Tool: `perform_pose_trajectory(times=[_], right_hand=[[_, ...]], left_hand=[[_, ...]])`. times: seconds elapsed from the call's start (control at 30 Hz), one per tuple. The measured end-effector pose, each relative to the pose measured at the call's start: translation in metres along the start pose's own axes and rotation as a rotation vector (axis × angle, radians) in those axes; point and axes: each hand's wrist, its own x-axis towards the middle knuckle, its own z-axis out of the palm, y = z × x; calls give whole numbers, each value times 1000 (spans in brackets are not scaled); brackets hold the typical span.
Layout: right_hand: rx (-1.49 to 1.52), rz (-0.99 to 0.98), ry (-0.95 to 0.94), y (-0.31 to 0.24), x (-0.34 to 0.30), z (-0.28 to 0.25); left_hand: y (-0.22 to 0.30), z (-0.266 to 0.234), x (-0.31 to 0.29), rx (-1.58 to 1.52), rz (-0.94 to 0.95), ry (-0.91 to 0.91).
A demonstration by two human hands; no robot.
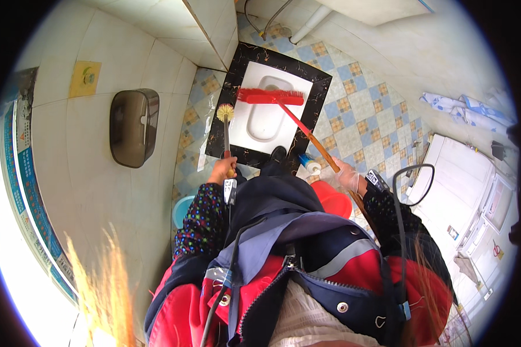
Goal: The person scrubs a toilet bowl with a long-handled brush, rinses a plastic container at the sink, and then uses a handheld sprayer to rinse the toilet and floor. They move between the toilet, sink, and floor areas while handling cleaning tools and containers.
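My left hand (221,170) is closed round the handle of a toilet brush (226,113), whose pale yellow bristles point away from me over the left black border. A clear plastic glove covers my right hand (348,175), which grips the wooden handle of a broom (298,123). The broom's red head lies across the far part of a white squat toilet (247,130); whether its bristles touch the porcelain I cannot tell. Black marbled edging (316,107) surrounds the toilet. Near my right hand is a blue and white bottle (311,165).
A red basin (334,202) sits beside my right leg, a teal basin (182,211) at my left. On the left wall hangs a dark translucent dispenser (134,128). Pipes (311,25) run at the back. Blue-and-white cloth (468,108) and a white cabinet-like unit (457,173) are at right.
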Motion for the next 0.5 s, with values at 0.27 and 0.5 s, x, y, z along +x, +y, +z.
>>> perform_pose_trajectory(times=[0.27,0.5], right_hand=[[443,242,-32,31,-58,18],[557,284,54,119,-90,44]], left_hand=[[17,-6,-6,38,90,166],[29,-17,-14,42,69,100]])
